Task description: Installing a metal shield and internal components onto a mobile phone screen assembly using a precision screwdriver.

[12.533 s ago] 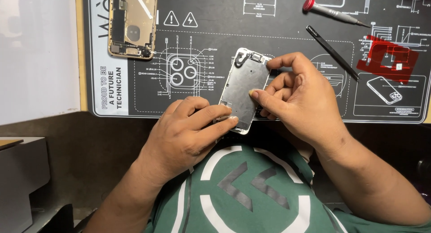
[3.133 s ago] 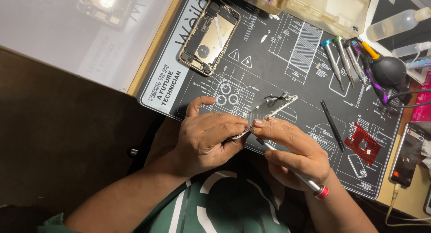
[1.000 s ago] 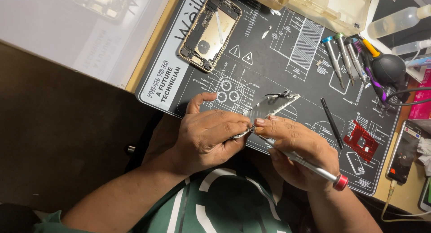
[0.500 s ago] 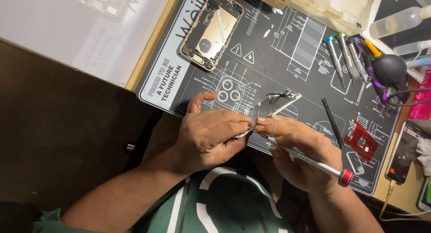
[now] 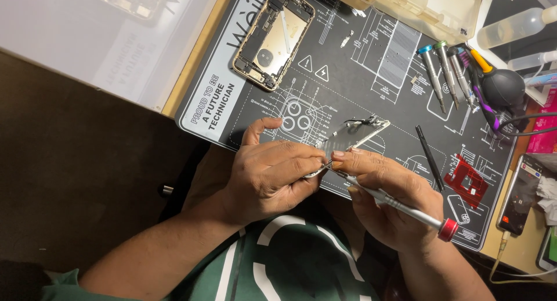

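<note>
Far left on the worktop mat, the opened phone body lies apart. The left hand pinches the display panel, held tilted above the mat. The right hand, grip pinching the screwdriver, has settled its tip at the panel's near edge since half a second ago; work there is probably ongoing.

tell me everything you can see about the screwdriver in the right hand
The screwdriver is a slim precision type with a silvery metal shaft and a red cap at its back end. The right hand grips it like a pen, cap pointing toward the person's right forearm, tip aimed at the lower edge of the silvery phone panel that the left hand steadies. The tip itself is hidden by fingers.
</note>
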